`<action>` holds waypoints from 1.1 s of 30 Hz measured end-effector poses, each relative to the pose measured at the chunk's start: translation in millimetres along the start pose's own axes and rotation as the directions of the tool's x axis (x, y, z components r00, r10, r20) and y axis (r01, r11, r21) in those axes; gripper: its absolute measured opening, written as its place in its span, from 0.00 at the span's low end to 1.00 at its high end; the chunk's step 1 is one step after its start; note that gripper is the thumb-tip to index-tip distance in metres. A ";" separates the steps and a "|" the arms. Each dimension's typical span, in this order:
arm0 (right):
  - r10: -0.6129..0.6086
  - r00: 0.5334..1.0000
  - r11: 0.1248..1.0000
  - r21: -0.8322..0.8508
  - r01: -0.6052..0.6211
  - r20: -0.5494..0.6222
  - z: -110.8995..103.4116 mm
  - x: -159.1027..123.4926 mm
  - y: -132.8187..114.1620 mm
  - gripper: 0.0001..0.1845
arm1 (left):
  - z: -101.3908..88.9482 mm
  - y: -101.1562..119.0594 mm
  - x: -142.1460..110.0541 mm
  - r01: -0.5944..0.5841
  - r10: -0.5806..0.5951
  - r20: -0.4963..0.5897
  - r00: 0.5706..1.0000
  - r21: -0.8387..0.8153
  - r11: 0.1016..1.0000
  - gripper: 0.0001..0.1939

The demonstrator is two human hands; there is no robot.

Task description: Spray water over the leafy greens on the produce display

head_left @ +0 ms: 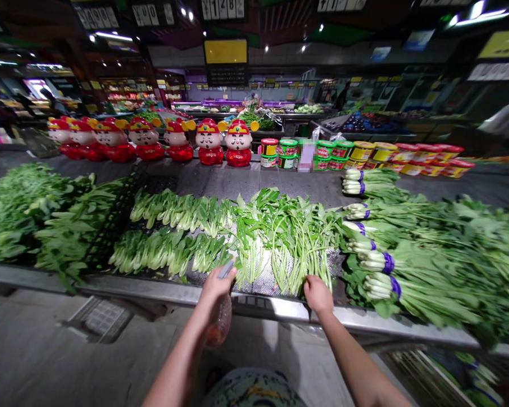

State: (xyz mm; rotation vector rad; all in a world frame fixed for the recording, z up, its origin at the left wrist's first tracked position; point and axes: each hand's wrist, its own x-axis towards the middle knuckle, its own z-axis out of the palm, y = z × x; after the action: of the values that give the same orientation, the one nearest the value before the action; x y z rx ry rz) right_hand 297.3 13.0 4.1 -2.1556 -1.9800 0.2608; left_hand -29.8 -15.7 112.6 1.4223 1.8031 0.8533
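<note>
My left hand is closed in front of the display shelf, with a flat grey object sticking up from the fingers; its kind is unclear. A clear plastic bag with something reddish inside hangs from this hand. My right hand is closed at the stem ends of the long-stemmed leafy greens, at the shelf's front edge. Its fingertips are partly hidden. Left of these greens lie two rows of small bok choy. To the right are bundles of greens tied with purple tape.
A metal rail runs along the shelf front. Behind the vegetables stand red figurine jars and stacked tubs. More leafy greens lie far left, beside a black mesh divider. A grey crate is below the rail.
</note>
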 end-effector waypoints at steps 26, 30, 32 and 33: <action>0.012 0.999 0.999 -0.042 -0.011 0.030 -4.6 -0.7 -4.8 0.16 | 10.9 -31.7 -32.0 0.032 -0.030 0.095 0.995 -0.013 0.999 0.16; 0.008 0.999 1.000 -0.030 -0.007 0.043 -3.4 1.1 -3.1 0.16 | 6.0 -25.6 -32.6 -0.030 0.034 0.050 0.998 -0.074 0.997 0.18; -0.009 0.998 1.000 -0.016 0.010 0.056 -3.0 3.4 -1.6 0.16 | 2.2 -22.0 -30.8 -0.065 0.068 0.024 0.997 -0.094 0.993 0.18; -0.022 0.998 1.000 -0.008 0.022 0.062 -3.0 5.0 -0.9 0.17 | -0.1 -20.3 -29.1 -0.077 0.079 0.013 0.997 -0.093 0.993 0.19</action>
State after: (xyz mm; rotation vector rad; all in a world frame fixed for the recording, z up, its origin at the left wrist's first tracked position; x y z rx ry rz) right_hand 297.7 17.9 7.2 -2.1546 -2.0402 0.3200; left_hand -35.6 -48.0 99.2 1.4441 1.6834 0.9497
